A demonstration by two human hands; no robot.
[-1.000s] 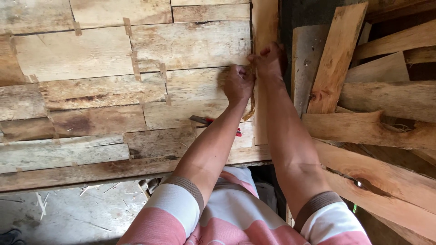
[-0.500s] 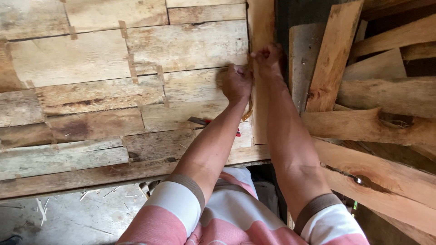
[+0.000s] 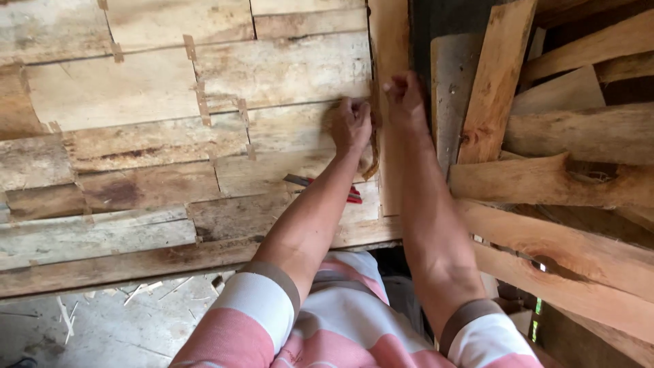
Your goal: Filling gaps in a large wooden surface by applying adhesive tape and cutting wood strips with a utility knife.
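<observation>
My left hand (image 3: 351, 125) is curled shut against the left edge of an upright pale plank (image 3: 390, 41) that lies over a surface of rough horizontal boards (image 3: 136, 88). A thin curved strip of bark (image 3: 372, 160) hangs down from under that hand. My right hand (image 3: 406, 95) is closed over the same plank a little higher, towards its right edge, with a small pale bit showing at the fingertips. A red-handled tool (image 3: 352, 195) lies on the boards below, partly hidden by my left forearm.
Several loose rough planks (image 3: 545, 184) are stacked crosswise on the right, one leaning upright (image 3: 494, 82). A dark gap (image 3: 426, 20) runs beside the upright plank. Grey floor with wood splinters (image 3: 82, 327) shows at the lower left.
Both hands stay at the upright plank's edges with hardly any shift. Only the view has moved slightly.
</observation>
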